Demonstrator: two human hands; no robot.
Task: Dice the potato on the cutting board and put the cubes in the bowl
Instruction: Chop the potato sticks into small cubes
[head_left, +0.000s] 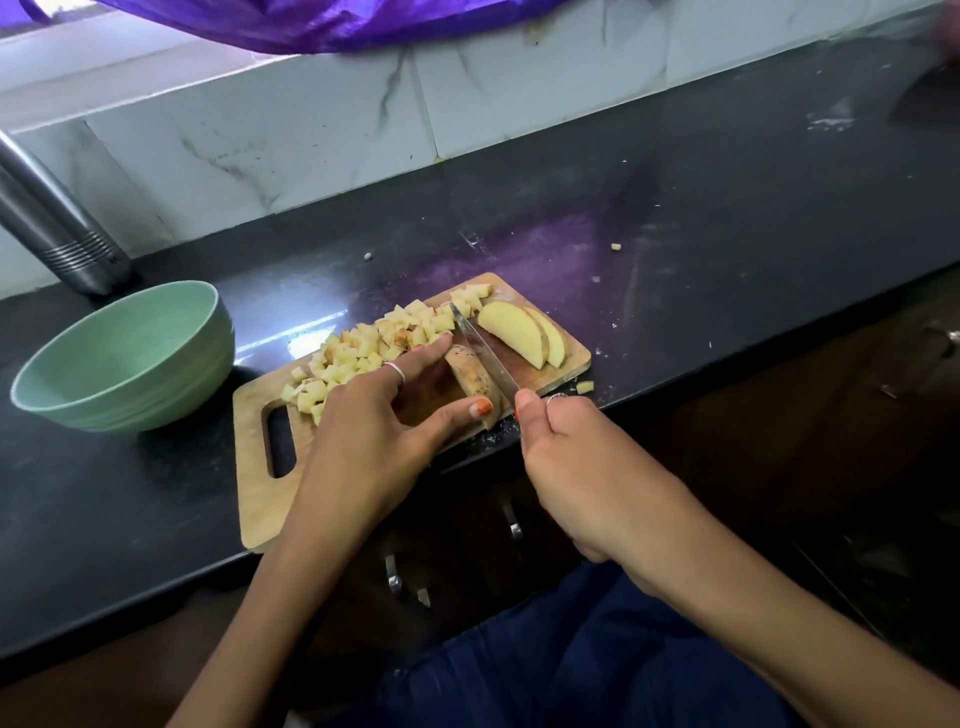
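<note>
A wooden cutting board (260, 499) lies on the black counter. A pile of potato cubes (374, 343) covers its far left part. Two potato slices (524, 335) lean together at its far right corner. My left hand (379, 421) holds a potato piece (470, 371) between forefinger and thumb, skin side up. My right hand (566, 457) grips the handle of a knife (483, 345), whose blade lies along the right side of that piece. A green bowl (119, 358) stands left of the board, with nothing in it.
A steel bottle (52, 218) leans at the back left behind the bowl. Stray cubes lie on the counter, one (585, 387) by the board's right edge and one (616, 247) farther back. The white tiled wall runs behind. The counter's front edge passes under my wrists.
</note>
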